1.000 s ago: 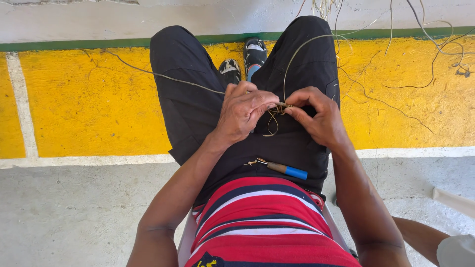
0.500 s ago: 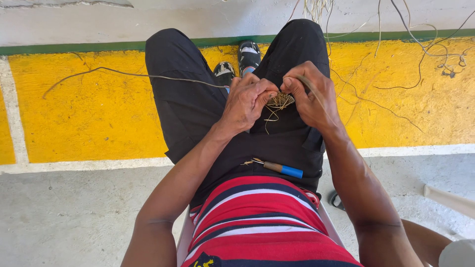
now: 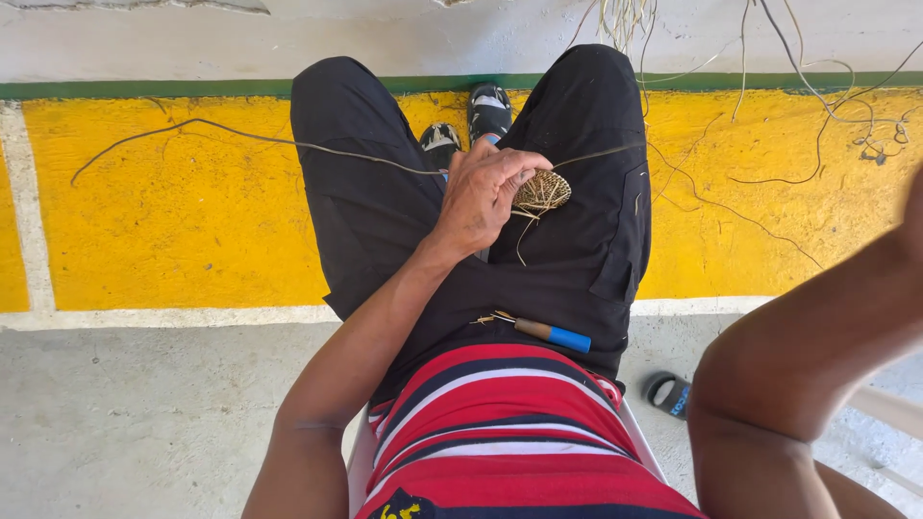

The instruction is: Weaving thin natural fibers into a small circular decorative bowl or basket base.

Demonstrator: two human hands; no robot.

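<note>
A small woven disc (image 3: pixel 543 190) of pale straw is held over the right thigh, pinched between the thumb and curled fingers of the left hand (image 3: pixel 486 197). Long thin strands (image 3: pixel 288 142) are seen trailing from it across the lap and over the yellow painted floor (image 3: pixel 173 231). The right arm is raised at the frame's right edge; whether its hand is spread or closed cannot be told. A blue-handled tool (image 3: pixel 548 333) is laid on the lap near the waist.

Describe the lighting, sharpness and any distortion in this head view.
Head view: even, bright daylight, no glare; the left hand and small woven disc look sharp; the right forearm looms large at the frame edge, its hand out of frame; soft shade under the legs on the yellow floor.
</note>
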